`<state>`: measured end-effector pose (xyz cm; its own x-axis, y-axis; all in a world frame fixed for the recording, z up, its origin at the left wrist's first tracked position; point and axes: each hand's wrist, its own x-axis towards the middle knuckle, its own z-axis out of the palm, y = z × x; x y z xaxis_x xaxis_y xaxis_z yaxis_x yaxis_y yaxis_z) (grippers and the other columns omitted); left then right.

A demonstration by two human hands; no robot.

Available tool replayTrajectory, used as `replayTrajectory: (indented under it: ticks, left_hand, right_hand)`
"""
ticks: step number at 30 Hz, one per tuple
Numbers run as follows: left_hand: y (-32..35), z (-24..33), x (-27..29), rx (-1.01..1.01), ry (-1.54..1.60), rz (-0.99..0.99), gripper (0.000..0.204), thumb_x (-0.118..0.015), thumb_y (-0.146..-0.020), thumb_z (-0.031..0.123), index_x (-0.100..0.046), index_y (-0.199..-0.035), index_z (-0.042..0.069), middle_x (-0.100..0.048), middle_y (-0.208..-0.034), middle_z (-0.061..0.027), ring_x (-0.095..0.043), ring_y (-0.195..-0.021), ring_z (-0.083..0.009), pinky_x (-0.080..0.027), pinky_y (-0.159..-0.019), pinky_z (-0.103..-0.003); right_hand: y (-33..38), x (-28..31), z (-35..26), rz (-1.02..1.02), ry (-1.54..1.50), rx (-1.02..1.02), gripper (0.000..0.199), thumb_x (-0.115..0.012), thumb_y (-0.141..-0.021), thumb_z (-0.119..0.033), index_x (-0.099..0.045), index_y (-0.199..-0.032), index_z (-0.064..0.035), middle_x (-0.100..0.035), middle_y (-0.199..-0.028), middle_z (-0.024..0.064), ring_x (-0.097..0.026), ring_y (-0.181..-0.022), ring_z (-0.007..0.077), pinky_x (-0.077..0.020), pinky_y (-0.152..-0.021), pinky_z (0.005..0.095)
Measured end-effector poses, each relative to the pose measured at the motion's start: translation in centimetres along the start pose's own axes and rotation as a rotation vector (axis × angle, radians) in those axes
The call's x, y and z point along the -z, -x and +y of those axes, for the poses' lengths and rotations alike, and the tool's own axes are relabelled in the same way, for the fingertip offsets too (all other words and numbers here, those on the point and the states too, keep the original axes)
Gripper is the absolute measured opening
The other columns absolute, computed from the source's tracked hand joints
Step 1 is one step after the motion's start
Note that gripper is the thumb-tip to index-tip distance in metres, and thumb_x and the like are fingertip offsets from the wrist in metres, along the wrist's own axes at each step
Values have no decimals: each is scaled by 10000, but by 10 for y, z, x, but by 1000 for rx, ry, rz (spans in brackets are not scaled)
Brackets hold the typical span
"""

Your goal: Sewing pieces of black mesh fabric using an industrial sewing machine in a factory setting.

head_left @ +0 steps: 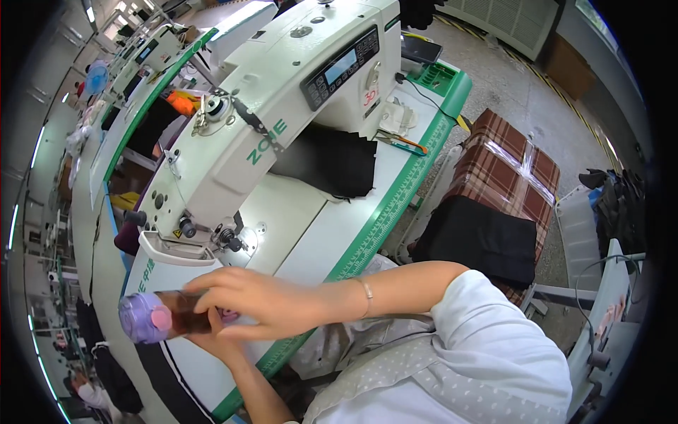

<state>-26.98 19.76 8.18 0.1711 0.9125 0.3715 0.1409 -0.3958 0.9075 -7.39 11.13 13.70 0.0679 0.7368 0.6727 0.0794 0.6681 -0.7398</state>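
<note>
A drink bottle (185,311) with a see-through body, brownish inside, and a purple lid with a pink button lies tilted on its side in the air, lid toward the left. It is over the near left end of the sewing machine table (296,247). My left hand (219,343) grips it from below, its fingers mostly hidden. Across the top reaches my right hand (261,304), slightly blurred, its fingers bent round the bottle's body. A bracelet (368,297) circles my right wrist. Just beyond both hands stands the white sewing machine (275,92).
Black cloth pieces (328,162) lie under the machine's arm. Orange-handled snips (402,143) rest near the table's right edge. A taped plaid bundle (505,166) with folded black fabric (477,240) on it stands to the right. Dark fabric (173,374) lies at the lower left.
</note>
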Motion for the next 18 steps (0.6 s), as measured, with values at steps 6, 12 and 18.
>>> replayTrajectory:
  ticks: [6,12,18]
  left_hand:
    - [-151,-69,10,-9,93,-31,756,-684,-888,34,-283,-1528,33,-401,-1536,-135,-451,-1378,-260,-344,-1175,-415]
    - [-217,-96,-20,61,77,-88,700,-691,-892,97,-336,-1491,25,-428,-1492,-150,-460,-1346,-276,-359,-1145,-437]
    - [-258,-107,-92,100,44,-119,598,-652,-923,113,-384,-1448,10,-470,-1424,-151,-492,-1273,-278,-393,-1095,-422]
  right_hand:
    - [84,135,29,163,687,-111,130,-697,-842,-15,-658,-959,-54,-685,-1144,85,-622,-1072,291,-490,-936,415]
    - [84,148,33,199,916,-110,143,-731,-822,-44,-669,-948,-74,-704,-1062,50,-657,-977,262,-523,-838,375]
    - [93,150,32,209,1032,-115,168,-757,-787,-49,-681,-931,-90,-710,-983,3,-669,-928,212,-527,-775,343]
